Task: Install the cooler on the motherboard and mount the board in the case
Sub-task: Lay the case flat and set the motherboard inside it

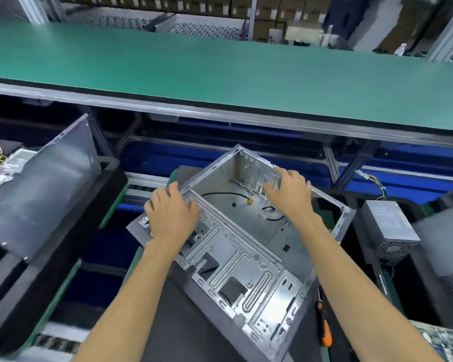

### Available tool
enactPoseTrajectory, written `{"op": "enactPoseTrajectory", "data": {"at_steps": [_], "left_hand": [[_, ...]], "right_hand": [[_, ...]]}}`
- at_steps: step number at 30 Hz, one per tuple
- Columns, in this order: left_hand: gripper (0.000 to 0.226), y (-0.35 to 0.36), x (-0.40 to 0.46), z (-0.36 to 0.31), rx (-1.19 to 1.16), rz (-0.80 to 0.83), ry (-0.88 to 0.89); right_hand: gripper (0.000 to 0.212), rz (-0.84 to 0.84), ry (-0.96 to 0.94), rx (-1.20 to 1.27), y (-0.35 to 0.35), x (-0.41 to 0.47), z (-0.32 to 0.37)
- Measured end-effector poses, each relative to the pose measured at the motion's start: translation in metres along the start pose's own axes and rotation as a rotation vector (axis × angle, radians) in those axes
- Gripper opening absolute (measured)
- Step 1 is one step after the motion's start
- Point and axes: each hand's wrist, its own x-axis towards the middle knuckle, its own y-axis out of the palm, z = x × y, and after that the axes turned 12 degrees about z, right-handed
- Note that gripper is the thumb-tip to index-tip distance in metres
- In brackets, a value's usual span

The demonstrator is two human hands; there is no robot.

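Since the case [236, 239] is bare sheet steel lying open-side up and skewed on the dark mat [183, 320], I'd judge it light but stiff, with thin edges that could cut and flex if lifted by one corner; take it by the folded rims, two-handed. Nearest: one orange-handled screwdriver [324, 327] just right of the case, and what may be a circuit board [439, 338] at the bottom-right edge, too blurred to call. Left hand [171, 215] lies over the left rim, fingers curled on its edge; right hand [289, 192] reaches over the far-right rear wall, fingers bent, and I can't tell if it grips. Inside: one loose black cable [228, 195]. One power supply [387, 231] sits right. No cooler visible. One green bench [220, 66] beyond.
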Motion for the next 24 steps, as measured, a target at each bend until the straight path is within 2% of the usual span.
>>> {"op": "enactPoseTrajectory", "data": {"at_steps": [3, 7, 10, 13, 15, 17, 20, 24], "left_hand": [[0.067, 0.005, -0.024, 0.009, -0.011, -0.077, -0.081], [0.093, 0.012, -0.053, 0.012, -0.12, -0.138, -0.233], [0.113, 0.015, -0.068, 0.011, -0.304, -0.109, -0.369], [0.121, 0.018, -0.082, 0.01, -0.592, -0.056, -0.463], [0.12, 0.024, -0.092, 0.009, -0.826, 0.001, -0.484], [0.108, 0.03, -0.1, 0.006, -0.977, 0.027, -0.495], [0.084, 0.034, -0.104, 0.0, -0.965, -0.002, -0.48], [0.069, 0.034, -0.1, -0.001, -0.831, 0.004, -0.499]], "right_hand": [[0.063, 0.009, -0.007, -0.022, 0.001, -0.007, -0.004], [0.066, 0.041, 0.008, -0.057, 0.001, -0.012, -0.013], [0.071, 0.069, -0.001, -0.081, 0.002, -0.013, -0.013], [0.076, 0.082, 0.006, -0.095, 0.002, -0.01, -0.014], [0.079, 0.074, 0.015, -0.082, 0.003, -0.005, -0.016], [0.08, 0.056, 0.031, -0.062, 0.004, 0.0, -0.018], [0.08, 0.04, 0.079, -0.085, 0.004, 0.008, -0.022], [0.072, 0.019, 0.135, -0.146, 0.007, 0.014, -0.021]]}}
